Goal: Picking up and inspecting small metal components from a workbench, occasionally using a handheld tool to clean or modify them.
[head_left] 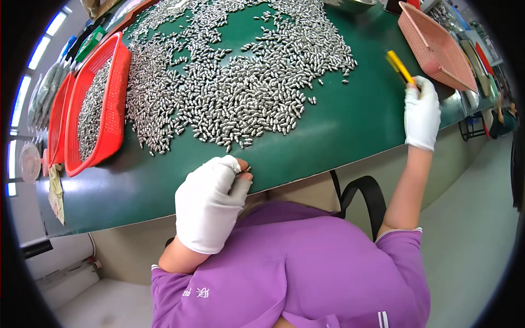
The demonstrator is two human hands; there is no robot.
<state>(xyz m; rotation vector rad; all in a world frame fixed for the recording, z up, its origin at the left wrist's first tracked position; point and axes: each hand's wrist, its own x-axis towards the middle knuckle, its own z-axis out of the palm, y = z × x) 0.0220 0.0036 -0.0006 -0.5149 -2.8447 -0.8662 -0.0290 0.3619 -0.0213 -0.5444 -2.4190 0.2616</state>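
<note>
Green work table [339, 131] fills the upper and middle frame, its near edge curving from lower left to right. A wide heap of small silver metal pieces [235, 82] covers upper centre; the pieces are short, rounded and capsule-like, shiny, lying loose in a single layer with bare green gaps, thinning to strays toward the near edge. The spread looks laid out flat so single pieces can be picked off the fringe.

Red mesh baskets [112, 104] sit at the upper left, nested side by side along the table's left edge; the nearest one holds more of the same silver pieces. A pink mesh basket [437, 52] lies at the upper right; its contents cannot be made out.

Left hand [210, 205], white-gloved, is at lower centre by the table's near edge. Fingers curl in toward the thumb, pinching a small silver piece [246, 169] at the tips; the hand is nearly closed.

Right hand [422, 112], also gloved, is at the right, closed round a yellow-handled tool [400, 66] that points up-left over the table. Its working end is too small to identify.
</note>
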